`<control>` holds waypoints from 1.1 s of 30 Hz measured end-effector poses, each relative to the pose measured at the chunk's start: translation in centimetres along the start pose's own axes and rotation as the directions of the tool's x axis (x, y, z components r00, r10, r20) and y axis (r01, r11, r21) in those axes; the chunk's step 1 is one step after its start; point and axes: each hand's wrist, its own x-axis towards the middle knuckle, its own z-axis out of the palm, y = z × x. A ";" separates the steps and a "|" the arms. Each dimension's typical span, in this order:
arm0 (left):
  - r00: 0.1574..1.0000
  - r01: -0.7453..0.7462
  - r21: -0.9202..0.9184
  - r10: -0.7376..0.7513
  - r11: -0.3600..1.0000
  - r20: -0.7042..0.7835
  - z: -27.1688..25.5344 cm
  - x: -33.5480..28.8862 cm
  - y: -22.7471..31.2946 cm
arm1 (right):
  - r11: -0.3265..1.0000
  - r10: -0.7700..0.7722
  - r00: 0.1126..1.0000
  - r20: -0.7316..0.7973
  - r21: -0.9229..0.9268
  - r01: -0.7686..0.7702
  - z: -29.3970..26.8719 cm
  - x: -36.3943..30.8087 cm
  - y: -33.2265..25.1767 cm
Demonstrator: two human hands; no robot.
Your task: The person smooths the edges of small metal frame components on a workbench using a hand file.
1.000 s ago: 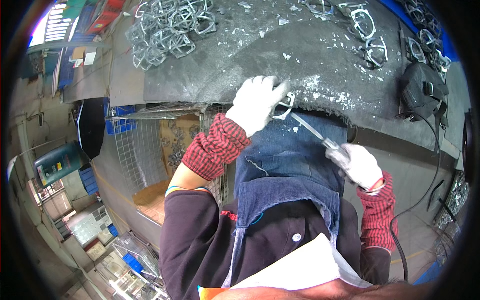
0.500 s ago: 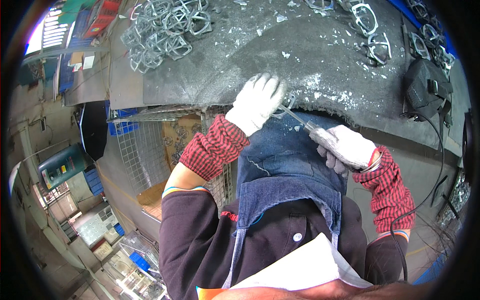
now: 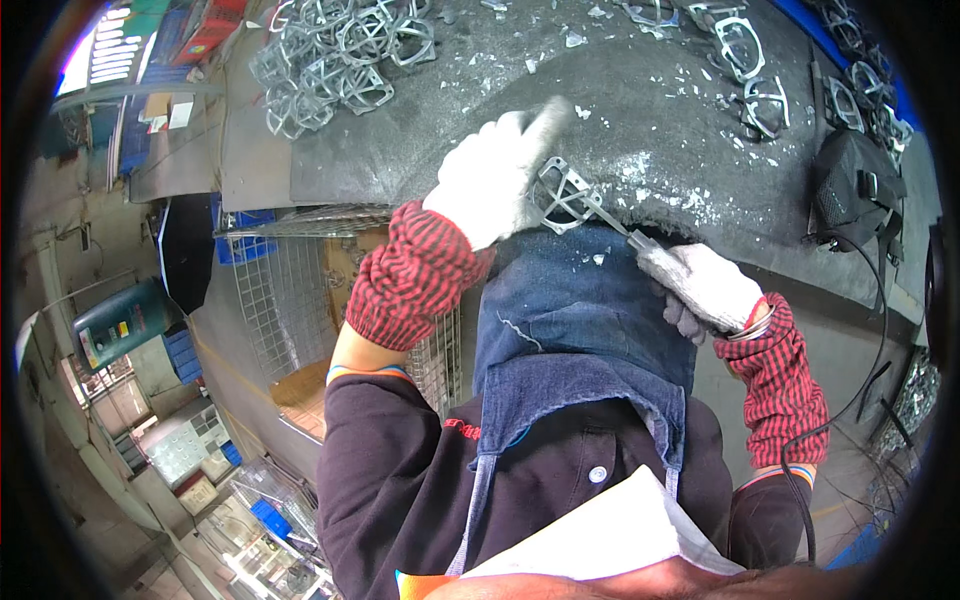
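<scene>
My left hand [image 3: 487, 180], in a white knit glove, is at the near edge of the dark work mat. One finger is stretched out and smeared by motion; the others look bent. Its thumb side meets the left edge of an openwork metal frame part [image 3: 568, 200] with crossing ribs, but whether it grips the part is hard to see. My right hand [image 3: 705, 290], also gloved, is closed round the handle of a hand tool with a narrow metal blade [image 3: 606, 215]. The blade's tip reaches the right side of the part.
A heap of similar metal frames [image 3: 345, 60] lies far left on the mat [image 3: 480, 95], more at far right. White flakes [image 3: 640, 180] are scattered about. A black mesh pouch [image 3: 855, 180] and cable [image 3: 885, 300] are at right. A wire cage [image 3: 280, 300] stands left, below the mat.
My left hand has shifted left, with one finger now stretched out, uncovering the metal frame part. My right hand and its tool have moved slightly to the right.
</scene>
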 end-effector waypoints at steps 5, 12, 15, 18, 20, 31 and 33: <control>0.982 -0.092 0.127 0.111 0.988 -0.152 5.1 -2.0 1.7 | 0.991 -0.030 0.995 0.097 0.129 0.017 0.0 -0.3 -0.5; 0.942 0.135 0.200 -0.064 0.970 -0.328 10.0 -1.6 2.0 | 0.996 -0.048 0.996 0.075 0.075 0.043 0.2 -2.7 -1.4; 0.914 0.098 0.209 -0.005 0.973 -0.406 10.1 -1.6 2.1 | 0.998 -0.059 0.998 0.028 0.013 0.059 -0.1 -2.8 -1.1; 0.919 0.123 0.197 -0.037 0.973 -0.392 9.9 -1.6 2.4 | 0.958 -0.054 0.988 0.142 0.286 0.011 0.7 -1.8 -0.3; 0.934 0.158 0.133 -0.105 0.978 -0.342 9.8 -1.6 2.6 | 0.956 -0.068 0.990 0.127 0.291 0.029 1.7 -0.8 0.5; 0.977 -0.002 0.235 0.052 0.972 -0.205 8.6 -1.1 1.3 | 0.760 -0.545 0.741 -0.393 -0.605 0.238 5.0 3.1 5.1; 0.980 -0.040 0.223 0.081 0.974 -0.179 8.3 -1.1 0.9 | 0.618 -0.676 0.605 -0.421 -0.770 0.155 4.2 3.2 4.9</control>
